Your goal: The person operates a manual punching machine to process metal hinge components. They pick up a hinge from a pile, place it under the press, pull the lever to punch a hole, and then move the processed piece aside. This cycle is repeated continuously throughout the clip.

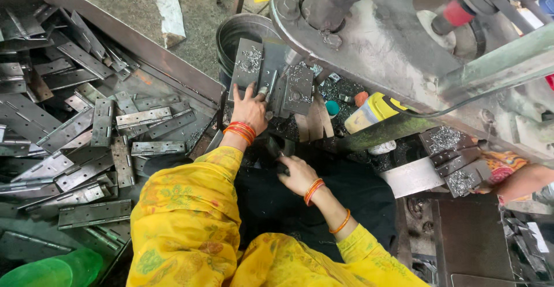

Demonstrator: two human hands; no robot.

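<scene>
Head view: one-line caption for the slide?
Left hand steadies an open hinge at the machine; right hand grips a dark tool.
</scene>
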